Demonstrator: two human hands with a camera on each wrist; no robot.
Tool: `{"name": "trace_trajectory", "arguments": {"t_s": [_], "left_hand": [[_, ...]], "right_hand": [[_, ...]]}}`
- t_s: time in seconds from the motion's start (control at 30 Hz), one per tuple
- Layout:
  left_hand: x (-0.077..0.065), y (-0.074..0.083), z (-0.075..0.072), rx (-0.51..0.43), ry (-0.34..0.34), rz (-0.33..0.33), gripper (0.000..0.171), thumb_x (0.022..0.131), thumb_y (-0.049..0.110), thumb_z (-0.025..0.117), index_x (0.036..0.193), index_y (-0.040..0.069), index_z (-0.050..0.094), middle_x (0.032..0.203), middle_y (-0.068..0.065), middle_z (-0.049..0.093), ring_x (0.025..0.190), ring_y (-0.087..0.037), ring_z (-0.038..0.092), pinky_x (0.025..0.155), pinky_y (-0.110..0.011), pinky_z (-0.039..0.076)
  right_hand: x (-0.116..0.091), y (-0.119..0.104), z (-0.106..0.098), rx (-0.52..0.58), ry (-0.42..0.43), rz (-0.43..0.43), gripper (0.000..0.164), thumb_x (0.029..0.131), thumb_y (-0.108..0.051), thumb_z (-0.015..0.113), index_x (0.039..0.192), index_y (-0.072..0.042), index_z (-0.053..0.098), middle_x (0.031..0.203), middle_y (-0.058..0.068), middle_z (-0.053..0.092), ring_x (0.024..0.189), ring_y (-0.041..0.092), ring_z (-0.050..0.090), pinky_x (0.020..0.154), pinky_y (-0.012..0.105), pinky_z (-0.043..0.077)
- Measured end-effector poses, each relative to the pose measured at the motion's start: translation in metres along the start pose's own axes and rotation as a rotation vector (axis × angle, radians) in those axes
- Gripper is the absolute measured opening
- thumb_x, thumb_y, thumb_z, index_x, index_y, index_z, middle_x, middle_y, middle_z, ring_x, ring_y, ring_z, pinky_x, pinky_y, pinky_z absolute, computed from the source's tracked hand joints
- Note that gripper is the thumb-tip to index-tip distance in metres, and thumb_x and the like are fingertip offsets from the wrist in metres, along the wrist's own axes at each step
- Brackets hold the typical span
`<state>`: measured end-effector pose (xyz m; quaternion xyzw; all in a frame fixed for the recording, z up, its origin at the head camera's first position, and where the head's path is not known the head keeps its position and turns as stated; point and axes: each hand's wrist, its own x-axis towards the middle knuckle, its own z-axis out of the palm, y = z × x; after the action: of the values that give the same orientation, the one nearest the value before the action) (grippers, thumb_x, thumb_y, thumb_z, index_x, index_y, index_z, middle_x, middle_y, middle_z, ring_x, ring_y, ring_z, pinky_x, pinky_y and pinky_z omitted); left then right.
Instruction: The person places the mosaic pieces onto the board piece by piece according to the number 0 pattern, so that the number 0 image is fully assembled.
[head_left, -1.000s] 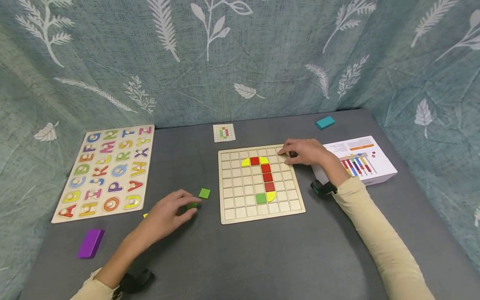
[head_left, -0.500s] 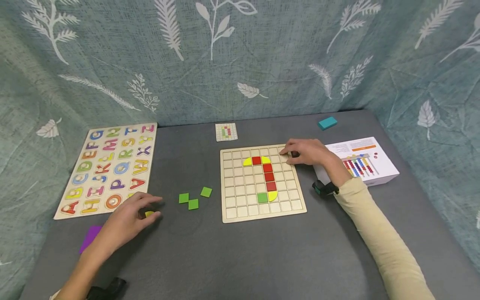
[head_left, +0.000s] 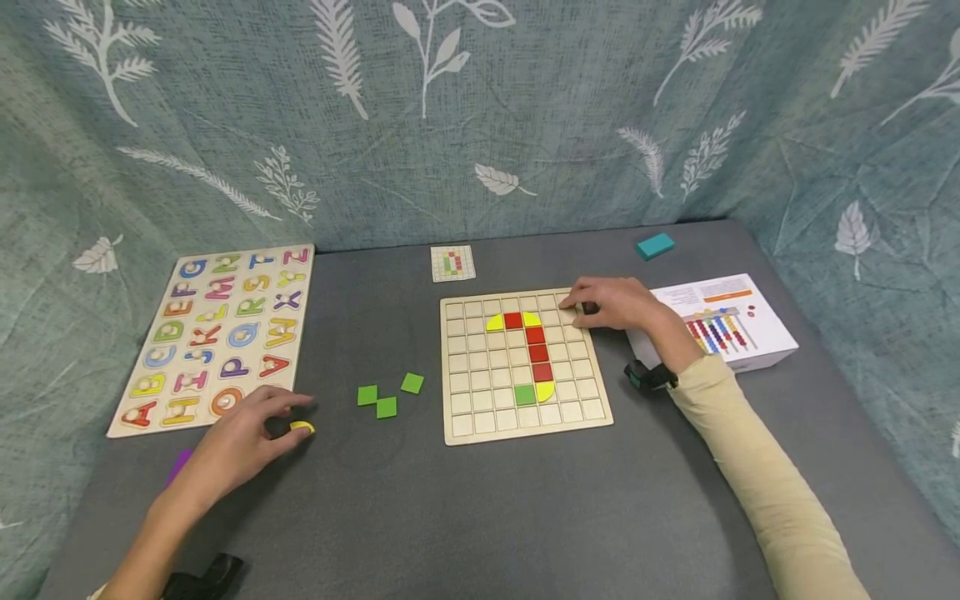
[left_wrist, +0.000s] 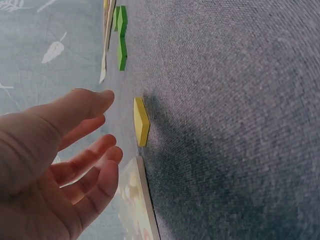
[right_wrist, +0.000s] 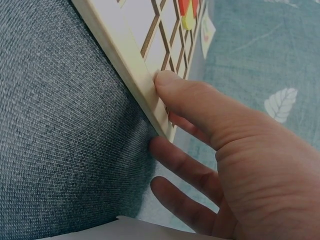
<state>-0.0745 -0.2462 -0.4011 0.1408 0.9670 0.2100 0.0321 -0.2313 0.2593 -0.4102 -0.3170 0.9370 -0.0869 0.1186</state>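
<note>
My left hand [head_left: 243, 437] hovers with thumb and fingers spread around a small yellow piece [head_left: 303, 427] on the grey table. A gap separates the fingertips from this piece in the left wrist view, where the thin yellow piece [left_wrist: 141, 122] lies flat. My right hand [head_left: 615, 302] rests at the far right corner of a wooden grid board [head_left: 480, 422], its thumb [right_wrist: 167, 80] touching the rim and fingers beside the corner. Red tiles [head_left: 538, 353], yellow rounded pieces [head_left: 494, 322] and one green tile [head_left: 525, 395] sit in the board's cells.
Three loose green tiles [head_left: 386, 407] lie left of the board. Behind it is a small pattern card [head_left: 453, 264]. An alphabet board [head_left: 168, 358] and a partly hidden purple block [head_left: 180, 464] are left; a white box [head_left: 757, 333] and teal block [head_left: 656, 246] are right.
My left hand has moved left, away from the green tiles to the yellow piece, and now covers much of the purple block. The right hand stays at the board's corner.
</note>
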Motion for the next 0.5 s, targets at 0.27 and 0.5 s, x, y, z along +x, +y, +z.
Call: {"name": "trace_trajectory", "arguments": {"t_s": [0.27, 0.5], "left_hand": [[-0.0034, -0.0034, 0.0006, -0.013, -0.042, -0.014, 0.042, 0.079, 0.019, 0.08, 0.117, 0.008, 0.067, 0.109, -0.01, 0.062, 0.091, -0.027, 0.063, 0.061, -0.024, 0.043], [-0.0031, -0.0051, 0.0033, -0.011, -0.073, 0.023, 0.045, 0.077, 0.017, 0.081, 0.119, 0.008, 0.067, 0.109, -0.009, 0.064, 0.09, -0.021, 0.06, 0.065, -0.025, 0.044]], "right_hand": [[0.0003, -0.0002, 0.0019, 0.001, -0.003, -0.006, 0.038, 0.091, -0.034, 0.067, 0.127, -0.022, 0.065, 0.122, 0.001, 0.059, 0.086, 0.013, 0.057, 0.061, 0.028, 0.036], [0.0001, -0.0002, 0.0024, -0.013, 0.006, -0.005, 0.038, 0.091, -0.034, 0.067, 0.127, -0.023, 0.065, 0.125, 0.002, 0.059, 0.086, 0.014, 0.058, 0.061, 0.028, 0.037]]}}
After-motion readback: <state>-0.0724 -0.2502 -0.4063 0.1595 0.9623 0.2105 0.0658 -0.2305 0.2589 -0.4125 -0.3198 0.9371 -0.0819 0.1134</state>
